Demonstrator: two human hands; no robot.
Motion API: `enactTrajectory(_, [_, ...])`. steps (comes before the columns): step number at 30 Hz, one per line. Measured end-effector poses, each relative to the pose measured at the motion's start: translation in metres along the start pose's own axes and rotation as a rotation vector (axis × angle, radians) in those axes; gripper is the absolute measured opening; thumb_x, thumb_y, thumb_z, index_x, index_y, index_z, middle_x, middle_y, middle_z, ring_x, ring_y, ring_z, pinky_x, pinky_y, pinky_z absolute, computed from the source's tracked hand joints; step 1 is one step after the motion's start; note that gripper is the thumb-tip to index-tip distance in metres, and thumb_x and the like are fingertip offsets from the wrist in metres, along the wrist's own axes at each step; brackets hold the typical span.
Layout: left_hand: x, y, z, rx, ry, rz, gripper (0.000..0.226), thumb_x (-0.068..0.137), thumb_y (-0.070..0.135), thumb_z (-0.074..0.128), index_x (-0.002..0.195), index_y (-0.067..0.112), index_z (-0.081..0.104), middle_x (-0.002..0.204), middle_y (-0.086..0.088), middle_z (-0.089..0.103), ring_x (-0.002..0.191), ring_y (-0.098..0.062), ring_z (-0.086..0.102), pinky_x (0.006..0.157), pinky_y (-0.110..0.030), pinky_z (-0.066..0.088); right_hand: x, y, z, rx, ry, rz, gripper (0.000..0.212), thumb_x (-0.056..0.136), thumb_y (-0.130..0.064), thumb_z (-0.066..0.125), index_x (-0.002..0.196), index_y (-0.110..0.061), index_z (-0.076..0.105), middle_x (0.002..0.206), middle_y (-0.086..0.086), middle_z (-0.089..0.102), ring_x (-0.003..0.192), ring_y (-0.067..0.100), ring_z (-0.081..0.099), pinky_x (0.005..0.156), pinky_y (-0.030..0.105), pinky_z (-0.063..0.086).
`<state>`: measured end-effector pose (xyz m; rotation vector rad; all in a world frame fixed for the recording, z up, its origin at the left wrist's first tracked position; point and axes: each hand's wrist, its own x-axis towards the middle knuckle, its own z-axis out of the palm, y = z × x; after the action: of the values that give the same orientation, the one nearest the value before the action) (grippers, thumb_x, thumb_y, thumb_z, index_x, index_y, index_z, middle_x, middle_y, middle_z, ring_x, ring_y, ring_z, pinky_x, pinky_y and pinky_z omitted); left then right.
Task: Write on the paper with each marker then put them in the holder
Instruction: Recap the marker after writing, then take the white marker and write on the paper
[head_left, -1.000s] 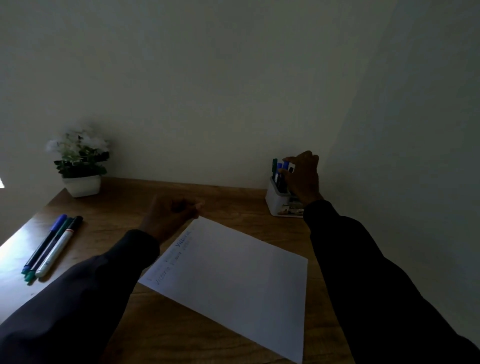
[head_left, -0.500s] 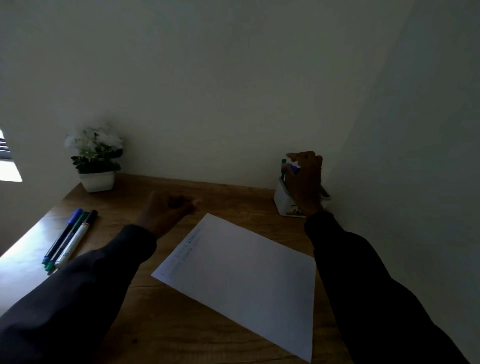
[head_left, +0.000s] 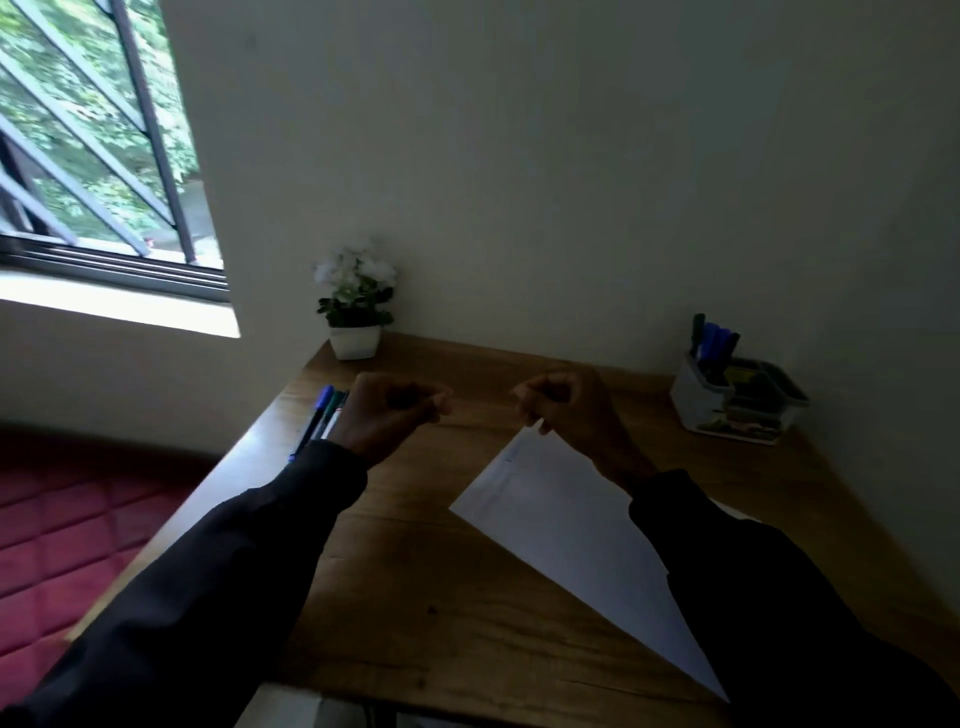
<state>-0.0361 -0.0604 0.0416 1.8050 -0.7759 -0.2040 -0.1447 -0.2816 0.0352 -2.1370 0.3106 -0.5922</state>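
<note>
A white paper (head_left: 566, 525) with faint writing near its top corner lies on the wooden desk (head_left: 441, 587). Three markers (head_left: 323, 415) lie side by side at the desk's left edge, partly hidden behind my left hand (head_left: 387, 415). That hand hovers with its fingers curled and holds nothing. My right hand (head_left: 569, 410) hangs over the paper's top corner, fingers loosely curled, and is also empty. The white holder (head_left: 696, 402) stands at the back right with several markers (head_left: 712, 338) upright in it, well clear of both hands.
A small potted plant (head_left: 356, 312) with white flowers sits at the desk's back left corner against the wall. A barred window (head_left: 93, 156) is at the upper left. Red quilted flooring (head_left: 67, 525) lies beyond the desk's left edge.
My right hand has left the holder and come back left over the paper's top corner. My view has swung left, and the window and floor now show.
</note>
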Motion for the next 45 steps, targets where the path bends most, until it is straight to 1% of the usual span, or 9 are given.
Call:
enactTrajectory(4, [-0.017, -0.01, -0.033, -0.075, 0.061, 0.014, 0.017, 0.085, 0.018, 0.072, 0.098, 0.007, 0.074, 0.085, -0.001, 0.075, 0.08, -0.016, 0.072, 0.075, -0.03, 0.058, 0.002, -0.014, 0.031, 0.04, -0.093, -0.007, 0.01, 0.094, -0.016, 0.068, 0.097, -0.01, 0.076, 0.079, 0.002, 0.075, 0.067, 0.008, 0.069, 0.061, 0.019, 0.055])
enactTrajectory(9, [-0.029, -0.022, -0.071, -0.088, 0.153, -0.021, 0.017, 0.085, 0.015, 0.071, 0.1, 0.009, 0.074, 0.086, -0.002, 0.076, 0.076, -0.004, 0.07, 0.067, -0.012, 0.051, 0.008, -0.032, 0.075, -0.018, -0.179, -0.109, 0.01, 0.093, -0.012, 0.07, 0.091, -0.005, 0.077, 0.076, 0.006, 0.076, 0.062, 0.011, 0.068, 0.055, 0.015, 0.05])
enactTrajectory(13, [-0.032, -0.035, -0.092, -0.096, 0.205, -0.037, 0.017, 0.085, 0.012, 0.071, 0.101, 0.005, 0.074, 0.084, -0.008, 0.076, 0.069, -0.003, 0.068, 0.068, -0.016, 0.052, 0.018, -0.042, 0.116, -0.162, -0.24, -0.171, 0.01, 0.09, -0.016, 0.073, 0.085, -0.009, 0.079, 0.075, -0.002, 0.075, 0.063, 0.005, 0.064, 0.066, 0.025, 0.054])
enactTrajectory(23, [-0.039, -0.059, -0.107, -0.137, 0.247, -0.072, 0.018, 0.084, 0.01, 0.071, 0.102, 0.006, 0.073, 0.08, -0.005, 0.076, 0.071, -0.013, 0.069, 0.071, -0.023, 0.055, 0.037, -0.068, 0.181, -0.335, -0.378, -0.271, 0.013, 0.092, -0.025, 0.066, 0.104, -0.02, 0.068, 0.089, -0.002, 0.068, 0.084, 0.017, 0.065, 0.075, 0.036, 0.054])
enactTrajectory(30, [-0.039, -0.066, -0.107, -0.177, 0.245, -0.094, 0.018, 0.085, 0.009, 0.07, 0.102, 0.005, 0.072, 0.08, -0.005, 0.076, 0.07, -0.011, 0.069, 0.068, -0.02, 0.054, 0.03, -0.064, 0.179, -0.501, -0.365, -0.263, 0.02, 0.098, -0.039, 0.056, 0.111, -0.025, 0.061, 0.095, 0.001, 0.067, 0.084, 0.019, 0.062, 0.065, 0.031, 0.041])
enactTrajectory(34, [-0.039, -0.067, -0.103, -0.217, 0.209, -0.104, 0.02, 0.084, 0.011, 0.071, 0.102, 0.005, 0.072, 0.082, -0.004, 0.076, 0.074, -0.011, 0.069, 0.069, -0.021, 0.053, 0.029, -0.057, 0.169, -0.617, -0.31, -0.172, 0.024, 0.091, -0.045, 0.064, 0.105, -0.025, 0.062, 0.098, -0.003, 0.065, 0.087, 0.017, 0.061, 0.072, 0.037, 0.055])
enactTrajectory(38, [-0.037, -0.064, -0.094, -0.236, 0.164, -0.102, 0.022, 0.084, 0.011, 0.071, 0.106, 0.005, 0.071, 0.087, -0.004, 0.076, 0.085, -0.014, 0.071, 0.073, -0.02, 0.054, 0.026, -0.047, 0.152, -0.674, -0.228, -0.109, 0.025, 0.087, -0.028, 0.07, 0.11, -0.024, 0.063, 0.106, 0.002, 0.066, 0.092, 0.02, 0.062, 0.078, 0.041, 0.058])
enactTrajectory(42, [-0.035, -0.057, -0.078, -0.242, 0.137, -0.084, 0.024, 0.083, 0.011, 0.073, 0.106, 0.008, 0.072, 0.092, -0.005, 0.075, 0.089, -0.017, 0.071, 0.081, -0.026, 0.056, 0.02, -0.037, 0.123, -0.587, -0.165, -0.04, 0.026, 0.082, -0.029, 0.078, 0.106, -0.025, 0.068, 0.095, -0.003, 0.069, 0.084, 0.015, 0.066, 0.075, 0.041, 0.061])
enactTrajectory(45, [-0.029, -0.051, -0.062, -0.123, 0.129, 0.021, 0.03, 0.081, 0.01, 0.075, 0.11, 0.018, 0.072, 0.103, -0.004, 0.071, 0.092, -0.014, 0.066, 0.074, -0.019, 0.055, 0.012, -0.034, 0.094, -0.408, -0.162, -0.084, 0.024, 0.081, -0.027, 0.082, 0.103, -0.019, 0.075, 0.091, -0.002, 0.073, 0.078, 0.008, 0.067, 0.068, 0.025, 0.06])
